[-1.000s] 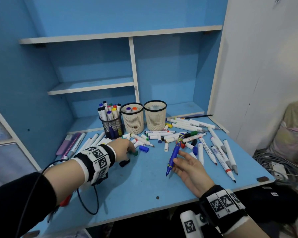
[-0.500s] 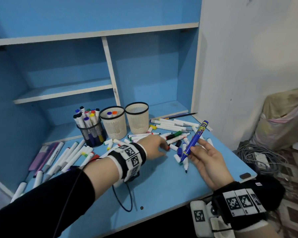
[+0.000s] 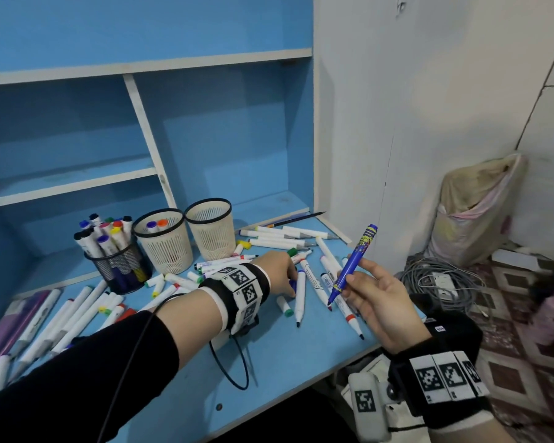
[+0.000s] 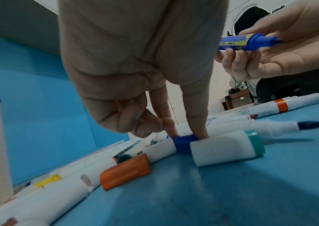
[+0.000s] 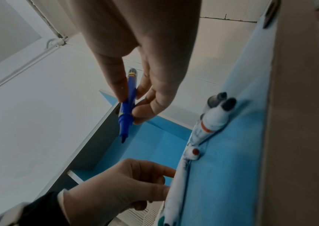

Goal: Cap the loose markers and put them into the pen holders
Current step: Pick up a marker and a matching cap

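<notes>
My right hand (image 3: 349, 276) pinches an uncapped blue marker (image 3: 354, 263) by its lower barrel and holds it above the desk's right side, tip pointing down-left. My left hand (image 3: 290, 281) reaches into the pile of loose markers (image 3: 311, 276). In the left wrist view two straight fingertips (image 4: 197, 122) touch a blue cap (image 4: 184, 141) lying on the desk, and the thumb stays curled just off it. A black mesh holder (image 3: 119, 266) is full of capped markers. Two beige holders (image 3: 165, 241) (image 3: 211, 228) stand beside it.
More white markers (image 3: 61, 314) lie at the desk's left. A white cap with a teal end (image 4: 226, 148) and an orange cap (image 4: 125, 172) lie by my left fingers. Cables (image 3: 438, 279) and a bag (image 3: 474, 206) sit on the floor to the right.
My right hand lifted the blue marker off the desk and tilted it upright. My left hand moved right, from near the black holder to the blue cap. The head view swung right.
</notes>
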The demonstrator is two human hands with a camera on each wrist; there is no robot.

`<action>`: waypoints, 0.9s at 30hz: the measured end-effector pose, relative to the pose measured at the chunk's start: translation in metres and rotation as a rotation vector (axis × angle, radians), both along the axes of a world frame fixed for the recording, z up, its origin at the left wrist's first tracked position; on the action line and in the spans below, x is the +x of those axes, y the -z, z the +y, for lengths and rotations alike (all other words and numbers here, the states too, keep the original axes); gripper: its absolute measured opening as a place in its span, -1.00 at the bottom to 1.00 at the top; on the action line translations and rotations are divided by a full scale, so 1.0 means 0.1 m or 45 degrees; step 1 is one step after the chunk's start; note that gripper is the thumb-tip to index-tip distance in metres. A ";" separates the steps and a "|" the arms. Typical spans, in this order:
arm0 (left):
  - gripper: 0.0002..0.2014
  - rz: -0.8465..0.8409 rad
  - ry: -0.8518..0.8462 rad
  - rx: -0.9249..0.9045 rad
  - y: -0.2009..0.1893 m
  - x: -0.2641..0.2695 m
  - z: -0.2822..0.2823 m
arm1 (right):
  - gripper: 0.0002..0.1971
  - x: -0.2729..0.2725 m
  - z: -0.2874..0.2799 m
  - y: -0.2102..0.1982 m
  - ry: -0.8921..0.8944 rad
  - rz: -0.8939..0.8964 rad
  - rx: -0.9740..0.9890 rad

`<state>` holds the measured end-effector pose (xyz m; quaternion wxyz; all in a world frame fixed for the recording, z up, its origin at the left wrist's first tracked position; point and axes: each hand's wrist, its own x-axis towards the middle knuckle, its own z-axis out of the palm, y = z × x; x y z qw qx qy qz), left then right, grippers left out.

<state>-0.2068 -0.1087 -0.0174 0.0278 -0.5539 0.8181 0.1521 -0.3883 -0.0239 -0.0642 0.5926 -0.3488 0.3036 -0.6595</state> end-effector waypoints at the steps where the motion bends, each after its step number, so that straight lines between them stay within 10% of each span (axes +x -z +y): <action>1: -0.65 -0.010 -0.006 0.001 -0.01 0.00 0.01 | -0.04 0.00 0.01 0.00 -0.009 0.003 -0.004; 18: -0.80 0.693 -0.348 -0.168 -0.31 0.59 0.46 | -0.02 0.38 0.18 -0.08 -0.074 0.038 -0.034; 23: -0.83 0.751 -0.485 -0.066 -0.27 0.97 0.67 | -0.68 0.65 0.24 -0.09 -0.171 0.111 0.006; 27: -0.79 0.804 -0.482 -0.108 -0.24 1.23 0.90 | -0.73 0.88 0.27 -0.18 -0.256 0.183 0.019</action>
